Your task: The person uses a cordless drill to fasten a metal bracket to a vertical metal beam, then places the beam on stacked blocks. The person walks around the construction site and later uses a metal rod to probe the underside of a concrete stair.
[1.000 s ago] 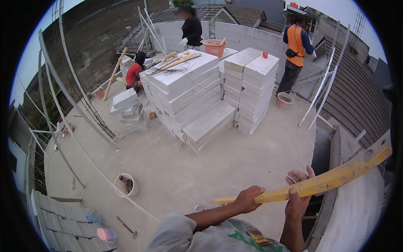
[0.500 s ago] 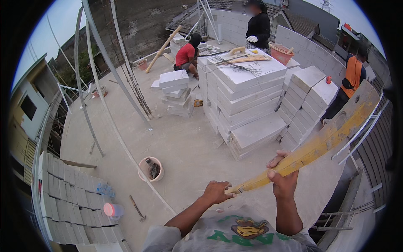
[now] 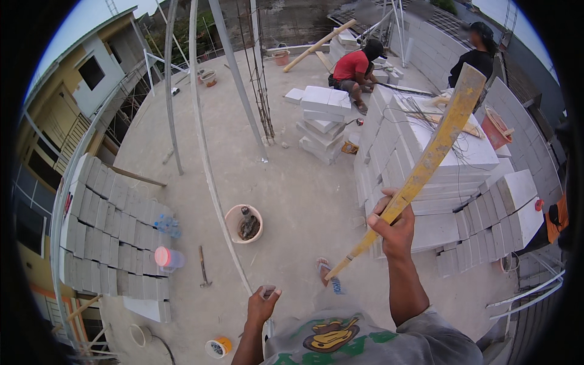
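Note:
My right hand (image 3: 394,228) is closed around a long, worn yellow spirit level (image 3: 420,170). The level slants upward to the far right, and its narrow lower end hangs above my sandalled foot (image 3: 322,267). My left hand (image 3: 264,304) holds nothing that I can see; its fingers curl loosely, with the thumb apart. It is beside the lower end of a thin pale pole (image 3: 213,170); whether it touches the pole I cannot tell. A bucket (image 3: 258,230) with dark contents and a tool in it stands beyond my left hand. A hammer (image 3: 202,267) lies on the floor to its left.
White block stacks stand at right (image 3: 389,146), centre (image 3: 321,131) and left (image 3: 115,231). Steel props (image 3: 237,79) and rebar (image 3: 258,91) rise ahead. A person in red (image 3: 353,76) crouches; another in black (image 3: 474,55) is behind the big stack. A pink-lidded container (image 3: 169,258) stands left.
My view has turned right-to-left, so the scene shifts rightward. My left hand has come off the level's lower end and moved left. The level, in my right hand, now tilts more steeply.

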The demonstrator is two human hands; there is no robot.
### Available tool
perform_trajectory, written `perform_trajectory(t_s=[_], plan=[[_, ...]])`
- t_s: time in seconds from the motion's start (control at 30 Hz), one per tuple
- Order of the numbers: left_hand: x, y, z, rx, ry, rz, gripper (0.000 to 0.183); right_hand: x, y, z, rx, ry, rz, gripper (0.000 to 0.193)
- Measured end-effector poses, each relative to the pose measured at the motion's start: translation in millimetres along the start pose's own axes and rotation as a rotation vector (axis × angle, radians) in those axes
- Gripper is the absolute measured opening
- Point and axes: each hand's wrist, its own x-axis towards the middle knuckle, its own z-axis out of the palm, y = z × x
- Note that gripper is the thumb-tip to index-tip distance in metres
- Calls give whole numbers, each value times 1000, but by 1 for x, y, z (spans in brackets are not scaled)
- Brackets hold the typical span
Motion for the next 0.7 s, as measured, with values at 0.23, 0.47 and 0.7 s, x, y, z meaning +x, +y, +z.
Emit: perform_trajectory(t_s=[0.23, 0.47, 0.7], plan=[[94, 54, 32, -76, 11, -47, 34, 118, 77, -18, -2, 179, 126, 54], [197, 122, 28, -53, -48, 68, 33, 187, 135, -42, 73, 461, 231, 50], [263, 151, 35, 125, -183, 162, 35, 213, 227, -72, 141, 765, 318, 49]])
